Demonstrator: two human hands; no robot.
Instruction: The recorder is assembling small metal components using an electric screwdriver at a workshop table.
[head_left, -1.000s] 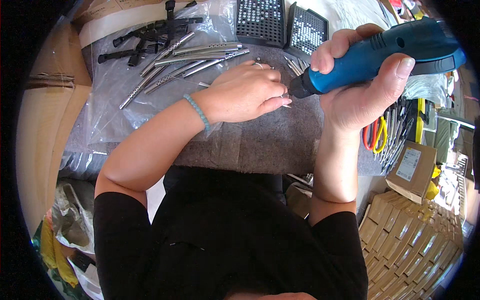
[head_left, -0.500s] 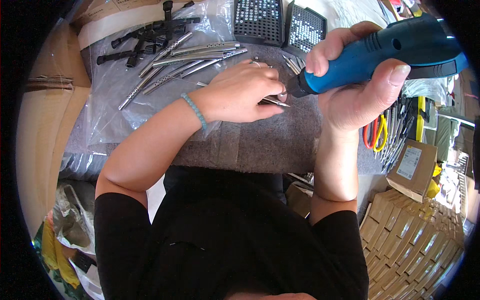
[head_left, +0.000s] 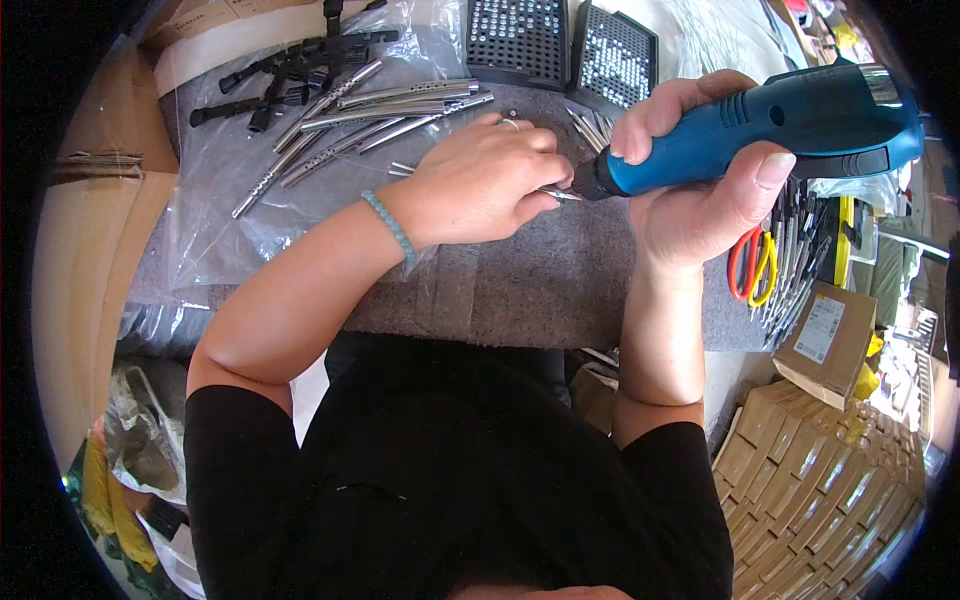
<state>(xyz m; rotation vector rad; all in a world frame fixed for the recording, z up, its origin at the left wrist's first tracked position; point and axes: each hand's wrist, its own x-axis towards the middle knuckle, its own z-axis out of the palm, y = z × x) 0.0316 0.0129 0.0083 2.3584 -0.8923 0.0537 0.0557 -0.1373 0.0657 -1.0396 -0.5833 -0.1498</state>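
My left hand (head_left: 488,185) is closed over the cloth-covered table, its fingers pinching a thin pointed metal rod (head_left: 565,194) whose tip sticks out to the right. My right hand (head_left: 685,215) grips a blue power screwdriver (head_left: 730,130) with a black nose. That nose points left and down and sits right at my left fingertips beside the rod's tip; whether the two touch is hidden. Just beyond the nose lie several pointed metal rods (head_left: 588,130). Perforated silver tubes (head_left: 400,108) are piled on clear plastic past my left wrist.
Black jointed fittings (head_left: 320,65) lie at the far left. Two black trays (head_left: 515,45) of small shiny parts stand at the back. Right of my right arm are red and yellow handles (head_left: 745,265), slim metal tools (head_left: 795,260) and a small cardboard box (head_left: 825,340) above stacked cartons (head_left: 825,480).
The screwdriver's rear end has dipped and come slightly left, so it lies more level, its nose staying close to my left fingertips. My left hand has barely shifted, its fingers drawn closer together.
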